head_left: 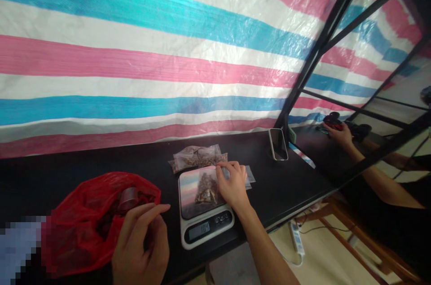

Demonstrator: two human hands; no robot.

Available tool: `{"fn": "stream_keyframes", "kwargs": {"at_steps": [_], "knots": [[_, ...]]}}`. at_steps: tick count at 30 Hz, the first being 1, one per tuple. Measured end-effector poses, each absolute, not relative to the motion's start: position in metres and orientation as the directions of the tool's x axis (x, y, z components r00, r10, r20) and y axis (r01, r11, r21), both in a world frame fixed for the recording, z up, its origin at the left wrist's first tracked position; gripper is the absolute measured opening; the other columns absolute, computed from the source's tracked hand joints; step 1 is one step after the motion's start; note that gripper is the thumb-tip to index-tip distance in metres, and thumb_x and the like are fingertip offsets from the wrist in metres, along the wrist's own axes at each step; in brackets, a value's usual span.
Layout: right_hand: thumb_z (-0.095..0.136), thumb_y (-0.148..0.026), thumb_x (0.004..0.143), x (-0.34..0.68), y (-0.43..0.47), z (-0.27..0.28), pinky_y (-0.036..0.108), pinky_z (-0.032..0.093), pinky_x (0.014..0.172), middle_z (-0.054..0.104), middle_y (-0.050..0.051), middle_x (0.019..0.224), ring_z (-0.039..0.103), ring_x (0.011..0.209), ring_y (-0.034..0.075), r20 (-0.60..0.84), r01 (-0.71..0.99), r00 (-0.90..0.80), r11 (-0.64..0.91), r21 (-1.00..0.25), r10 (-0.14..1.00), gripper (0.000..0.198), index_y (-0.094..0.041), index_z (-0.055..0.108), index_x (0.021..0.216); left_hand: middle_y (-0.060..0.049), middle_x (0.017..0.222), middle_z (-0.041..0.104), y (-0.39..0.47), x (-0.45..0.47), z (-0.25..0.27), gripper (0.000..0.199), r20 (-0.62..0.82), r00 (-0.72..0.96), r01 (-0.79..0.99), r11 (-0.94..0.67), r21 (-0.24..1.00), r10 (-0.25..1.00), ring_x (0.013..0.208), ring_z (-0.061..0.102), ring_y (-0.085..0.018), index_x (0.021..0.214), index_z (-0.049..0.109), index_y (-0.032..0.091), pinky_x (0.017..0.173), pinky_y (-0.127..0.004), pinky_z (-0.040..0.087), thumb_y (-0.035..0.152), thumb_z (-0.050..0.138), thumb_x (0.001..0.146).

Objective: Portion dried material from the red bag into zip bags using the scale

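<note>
A white kitchen scale (206,226) with a glossy top and a lit display stands at the black table's front edge. A small clear bag of brown pieces (206,186) lies on its plate. My right hand (232,186) grips that bag's right edge with the fingers curled over it. My left hand (143,244) hovers just right of a red plastic bag (84,222), fingers loosely apart and holding nothing. A metal scoop (128,199) sits inside the red bag among brown pieces.
More filled clear bags (197,157) lie behind the scale. A phone (279,143) leans upright at the back right. A black frame post (316,51) rises there; beyond it another person's hand (340,134) rests on a dark object. A power strip (296,238) lies on the floor.
</note>
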State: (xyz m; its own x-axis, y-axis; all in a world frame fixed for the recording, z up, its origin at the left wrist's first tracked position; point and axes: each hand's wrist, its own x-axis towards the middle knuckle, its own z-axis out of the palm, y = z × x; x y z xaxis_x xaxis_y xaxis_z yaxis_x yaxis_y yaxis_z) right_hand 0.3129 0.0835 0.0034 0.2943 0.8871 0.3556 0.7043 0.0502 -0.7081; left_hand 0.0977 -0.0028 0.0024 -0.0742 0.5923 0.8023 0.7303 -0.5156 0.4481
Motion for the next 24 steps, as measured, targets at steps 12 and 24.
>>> {"fn": "stream_keyframes", "kwargs": {"at_steps": [12, 24], "knots": [[0.063, -0.029, 0.099, 0.303, 0.073, 0.020, 0.043, 0.044, 0.096, 0.068, 0.007, 0.103, 0.059, 0.103, 0.026, 0.499, 0.480, 0.098, 0.398, -0.782, 0.861, 0.015, -0.023, 0.072, 0.089, -0.004, 0.103, 0.068, -0.002, 0.098, 0.000, 0.016, 0.788, -0.149, 0.682, -0.515, 0.519, 0.598, 0.091, 0.068, -0.016, 0.103, 0.070, 0.025, 0.079, -0.026, 0.055, 0.023, 0.055, 0.104], [0.071, -0.024, 0.093, 0.227, 0.033, 0.029, 0.030, 0.052, 0.078, 0.070, 0.001, 0.093, 0.063, 0.082, 0.016, 0.407, -0.129, -0.032, 0.400, -0.907, 0.913, 0.022, -0.023, 0.069, 0.115, -0.006, 0.097, 0.081, 0.009, 0.103, 0.013, 0.058, 0.151, -0.473, 0.110, -0.112, 0.988, 0.868, 0.090, 0.078, -0.026, 0.094, 0.075, 0.023, 0.084, -0.035, 0.065, 0.078, 0.072, 0.077]]}}
